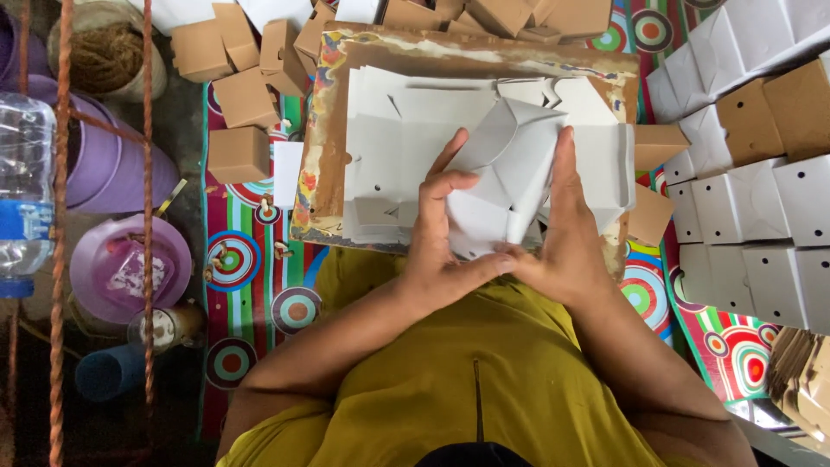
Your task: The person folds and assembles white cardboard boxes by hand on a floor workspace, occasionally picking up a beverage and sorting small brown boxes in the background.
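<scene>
Currently both hands grasp a half-folded white card box [506, 169] above a worn brown board [471, 56]. Left hand [443, 233] cups its 9 o'clock side, fingers curled onto the panel; right hand [566, 229] presses flat at 3 o'clock. Flat white die-cut card blanks [385, 160] lie stacked beneath. Brown cardboard cubes [246, 95] at 10 o'clock; assembled white boxes [752, 216] at 3 o'clock.

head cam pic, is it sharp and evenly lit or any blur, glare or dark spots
Head view: soft, even light, with no hard shadows or glare on the white card box that the left hand and right hand are holding. The hands and the box look fairly sharp. The left edge is darker, and the plastic bottle and rope there look soft, being close to the lens.
</scene>
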